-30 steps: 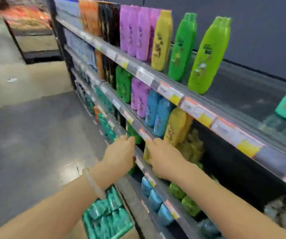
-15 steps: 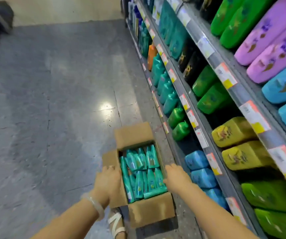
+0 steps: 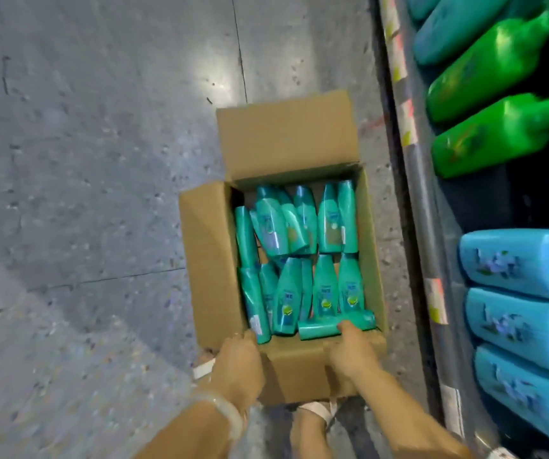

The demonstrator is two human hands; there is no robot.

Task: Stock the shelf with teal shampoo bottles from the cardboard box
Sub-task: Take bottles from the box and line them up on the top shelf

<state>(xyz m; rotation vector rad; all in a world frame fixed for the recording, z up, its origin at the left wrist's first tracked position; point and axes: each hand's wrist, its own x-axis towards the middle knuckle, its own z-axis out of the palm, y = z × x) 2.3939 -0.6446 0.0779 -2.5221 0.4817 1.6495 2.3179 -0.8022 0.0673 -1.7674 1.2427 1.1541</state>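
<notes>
Head view: both hands dropped from shelf to cardboard box (image 3: 286, 134). Left hand (image 3: 238, 366) on near rim, grip unclear; right hand (image 3: 352, 354) touches crosswise teal bottle (image 3: 319, 328), hold uncertain. Next pickup starting.

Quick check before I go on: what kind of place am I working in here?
Most likely a shop aisle for hair or body care. A shelf edge with price tags runs along the right, faced with green bottles and blue bottles, and an open cardboard box of teal bottles sits on the grey floor.
</notes>
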